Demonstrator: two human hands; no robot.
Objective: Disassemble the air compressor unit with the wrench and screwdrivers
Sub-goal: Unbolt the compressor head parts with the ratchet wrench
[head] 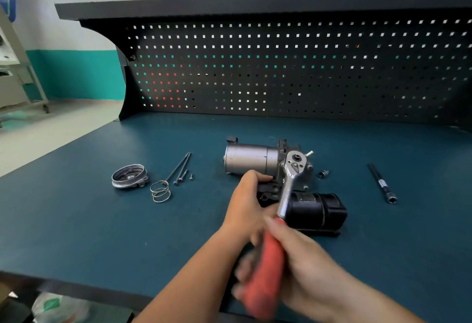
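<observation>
The air compressor unit [251, 159] lies mid-bench, with a silver motor cylinder at the back and a black cylinder [318, 209] at the front right. My left hand [246, 200] grips the unit's black middle part. A ratchet wrench [291, 179] with a red handle has its head seated on top of the unit. My right hand [301, 259] holds the blurred red handle near the bench's front edge.
On the blue bench top [76, 220], at the left, lie a round metal cover [129, 176], a coil spring [160, 191] and long bolts [180, 168]. A small socket [323, 174] and a black extension bar [382, 183] lie at the right. A pegboard [281, 67] stands behind.
</observation>
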